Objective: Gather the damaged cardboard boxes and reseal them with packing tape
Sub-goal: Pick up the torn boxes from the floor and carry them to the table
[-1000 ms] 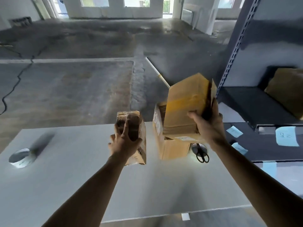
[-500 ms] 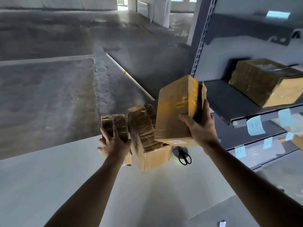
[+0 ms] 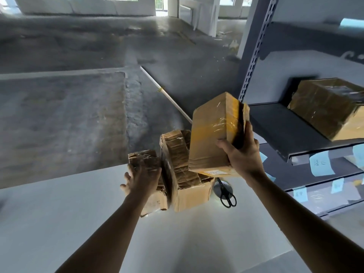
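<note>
My right hand (image 3: 243, 154) grips a tall taped cardboard box (image 3: 212, 131) by its split right edge and holds it tilted above the table. Below it a crumpled open box (image 3: 185, 174) stands on the white table (image 3: 59, 213). My left hand (image 3: 142, 179) lies on a small torn box (image 3: 145, 160) that rests on the table, pressed against the left side of the crumpled box. Whether the fingers clasp it is hard to tell through the blur.
Black scissors (image 3: 227, 197) lie on the table just right of the crumpled box. A grey metal shelf unit (image 3: 285, 127) stands at the right with another taped box (image 3: 327, 107) on it and blue paper labels (image 3: 321, 163) on its edges. Concrete floor lies beyond.
My left hand has set the small torn box down on the table against the crumpled box. The camera view has swung right; the tape roll at the left is out of sight.
</note>
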Motion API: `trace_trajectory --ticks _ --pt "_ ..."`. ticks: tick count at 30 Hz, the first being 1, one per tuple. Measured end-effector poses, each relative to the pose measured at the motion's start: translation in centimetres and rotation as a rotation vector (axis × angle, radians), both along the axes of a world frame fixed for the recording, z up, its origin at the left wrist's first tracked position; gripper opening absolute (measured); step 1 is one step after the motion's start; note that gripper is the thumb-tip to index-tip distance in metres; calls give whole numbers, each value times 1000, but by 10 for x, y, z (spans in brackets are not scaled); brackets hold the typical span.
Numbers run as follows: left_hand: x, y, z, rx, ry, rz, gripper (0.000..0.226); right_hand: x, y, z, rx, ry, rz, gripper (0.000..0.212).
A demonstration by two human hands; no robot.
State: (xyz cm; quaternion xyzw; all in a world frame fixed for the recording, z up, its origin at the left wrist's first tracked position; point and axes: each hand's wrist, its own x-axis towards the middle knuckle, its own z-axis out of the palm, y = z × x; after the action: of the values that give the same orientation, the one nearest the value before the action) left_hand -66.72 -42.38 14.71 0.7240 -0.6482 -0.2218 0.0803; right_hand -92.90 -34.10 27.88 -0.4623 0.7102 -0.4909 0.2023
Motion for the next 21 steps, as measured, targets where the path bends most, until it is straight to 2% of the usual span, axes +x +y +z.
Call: trace_trajectory --ticks 4,8,14,19,21 --pt "6 5 24 -95 -9 -3 83 7 -7 10 -50 -43 15 96" --pt "16 16 53 -242 46 15 72 30 -16 18 -42 -35 68 102" --pt "51 39 91 -569 280 -33 54 92 -25 24 -13 -37 240 105" --pt "90 58 108 -587 447 -137 71 154 -35 19 13 7 328 108" --pt "104 64 109 -526 514 -168 73 179 -40 13 43 12 349 108"
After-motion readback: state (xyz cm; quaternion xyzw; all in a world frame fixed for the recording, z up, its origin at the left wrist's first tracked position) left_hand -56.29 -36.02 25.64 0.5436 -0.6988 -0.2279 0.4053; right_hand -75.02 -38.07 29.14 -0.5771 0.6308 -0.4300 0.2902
